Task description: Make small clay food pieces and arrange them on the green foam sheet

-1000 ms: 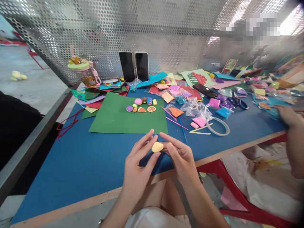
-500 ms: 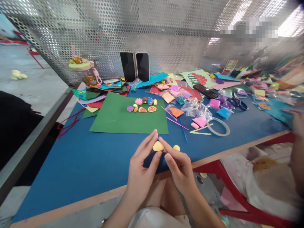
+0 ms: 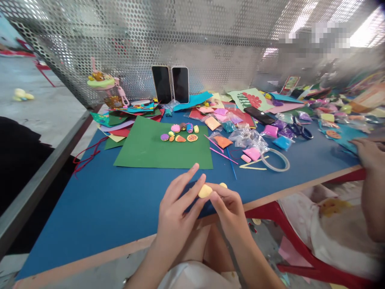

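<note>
A small lump of pale yellow modelling clay (image 3: 205, 191) is pinched between my two hands above the table's front edge. My left hand (image 3: 179, 202) has its fingers and thumb on the lump's left side, with the index finger raised away. My right hand (image 3: 229, 205) grips the right side between thumb and index finger. Behind the right fingers a second yellow clay piece (image 3: 223, 185) lies on the blue table, partly hidden. Farther back, several small clay shapes, among them a round pizza-like one (image 3: 192, 137), rest on a green sheet (image 3: 150, 154).
Several clay packets, such as an orange one (image 3: 223, 141), lie right of the sheet with pink sticks (image 3: 223, 155) and a tape ring (image 3: 275, 160). Two phones (image 3: 180, 85) stand against the perforated metal panel. Another person's hand (image 3: 368, 152) is at far right.
The clay lump has been turned and shifted slightly right and down. My left index finger has come away from it, and my right thumb now presses against it.
</note>
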{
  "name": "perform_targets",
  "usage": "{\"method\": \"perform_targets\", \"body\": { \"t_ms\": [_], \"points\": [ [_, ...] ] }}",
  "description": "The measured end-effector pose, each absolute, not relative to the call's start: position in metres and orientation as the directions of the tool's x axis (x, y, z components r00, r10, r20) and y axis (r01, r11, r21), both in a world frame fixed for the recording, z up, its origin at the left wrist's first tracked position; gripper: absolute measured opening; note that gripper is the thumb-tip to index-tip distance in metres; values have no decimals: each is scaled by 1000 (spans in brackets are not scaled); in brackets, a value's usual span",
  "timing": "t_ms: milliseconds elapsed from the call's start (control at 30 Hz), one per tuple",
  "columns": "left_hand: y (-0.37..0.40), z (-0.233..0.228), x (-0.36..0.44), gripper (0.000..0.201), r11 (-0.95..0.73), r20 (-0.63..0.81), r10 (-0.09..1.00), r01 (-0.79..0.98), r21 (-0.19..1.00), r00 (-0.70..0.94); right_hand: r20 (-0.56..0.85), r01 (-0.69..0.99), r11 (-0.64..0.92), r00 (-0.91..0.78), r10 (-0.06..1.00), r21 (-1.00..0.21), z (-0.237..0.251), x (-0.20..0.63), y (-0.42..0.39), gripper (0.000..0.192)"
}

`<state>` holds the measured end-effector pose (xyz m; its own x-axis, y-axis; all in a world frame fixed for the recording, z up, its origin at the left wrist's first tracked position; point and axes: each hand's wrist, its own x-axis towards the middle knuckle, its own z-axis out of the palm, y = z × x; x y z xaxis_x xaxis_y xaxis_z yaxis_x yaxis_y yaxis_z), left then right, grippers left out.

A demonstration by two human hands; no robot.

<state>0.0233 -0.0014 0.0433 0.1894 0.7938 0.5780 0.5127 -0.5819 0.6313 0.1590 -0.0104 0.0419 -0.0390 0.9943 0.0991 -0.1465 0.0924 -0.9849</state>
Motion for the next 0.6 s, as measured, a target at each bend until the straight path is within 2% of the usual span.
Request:
{"method": "perform_targets", "body": {
  "t_ms": [133, 333, 433, 600],
  "points": [
    [2, 42, 22, 50, -613, 566, 779, 515, 599, 269, 48, -141, 37, -73, 996, -989, 43, 156, -9, 29],
    [6, 45, 23, 28, -591, 516, 806, 453, 668, 291, 23, -188, -7, -161, 987, -982, 38, 153, -8, 34],
    [7, 49, 21, 18, -584, 487, 811, 403, 705, 324, 10, -201, -30, -194, 981, -979, 39, 155, -7, 30],
    [7, 58, 15, 13, -561, 401, 806, 345, 753, 435, 13, -186, -60, -368, 930, -981, 44, 165, -5, 23]
  ]
}}
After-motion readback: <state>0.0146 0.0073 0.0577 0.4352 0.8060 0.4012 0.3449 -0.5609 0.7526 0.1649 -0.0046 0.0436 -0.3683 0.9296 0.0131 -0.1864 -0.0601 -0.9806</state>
